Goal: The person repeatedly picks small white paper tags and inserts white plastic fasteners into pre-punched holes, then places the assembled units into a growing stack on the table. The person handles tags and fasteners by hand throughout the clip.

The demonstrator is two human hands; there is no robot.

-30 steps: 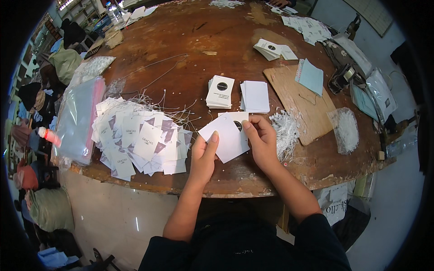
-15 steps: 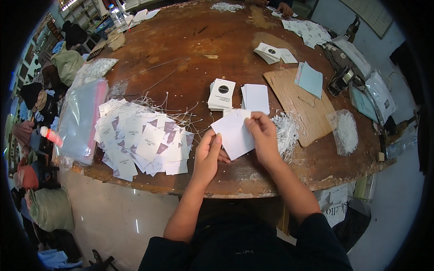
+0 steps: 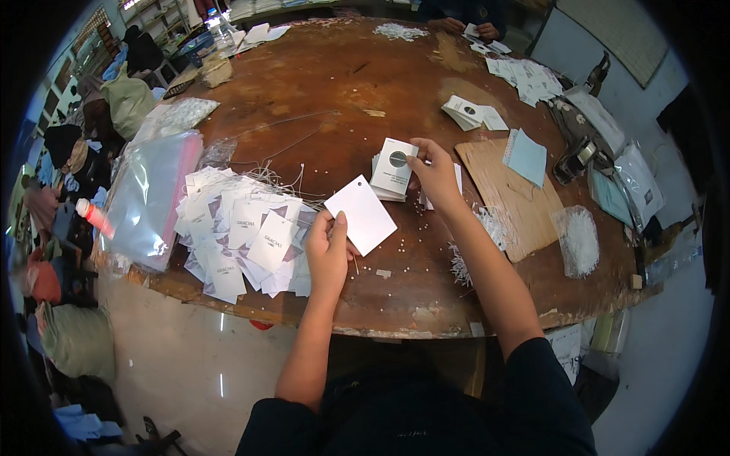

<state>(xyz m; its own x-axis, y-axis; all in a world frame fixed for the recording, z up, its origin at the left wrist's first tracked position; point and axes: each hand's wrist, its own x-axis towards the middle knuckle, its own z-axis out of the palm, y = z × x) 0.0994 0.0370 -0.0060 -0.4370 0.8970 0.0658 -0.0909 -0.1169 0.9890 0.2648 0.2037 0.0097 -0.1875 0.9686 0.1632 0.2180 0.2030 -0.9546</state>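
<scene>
In my left hand (image 3: 328, 247), closed on its lower left edge, is a blank white hang tag (image 3: 361, 216) with a small hole at its upper corner. My right hand (image 3: 439, 176) pinches the right edge of a printed card (image 3: 391, 166) with a dark circle, at the top of a stack of such cards. Whether that card is lifted off the stack is hard to tell. Behind the right hand, a pile of plain white cards (image 3: 458, 178) is mostly hidden. White tag strings (image 3: 493, 226) lie in a bundle beside my right forearm.
A heap of strung tags (image 3: 243, 235) covers the table's left side, next to clear plastic bags (image 3: 148, 201). A wooden board (image 3: 506, 201) and a bag of white strings (image 3: 582, 239) lie at right. Across the table (image 3: 304, 91), another person's hands (image 3: 471, 29) hold small cards.
My right hand has let go of the white tag and moved up to the printed card stack. My left hand keeps the tag, now turned and further left. The whole view has shifted slightly.
</scene>
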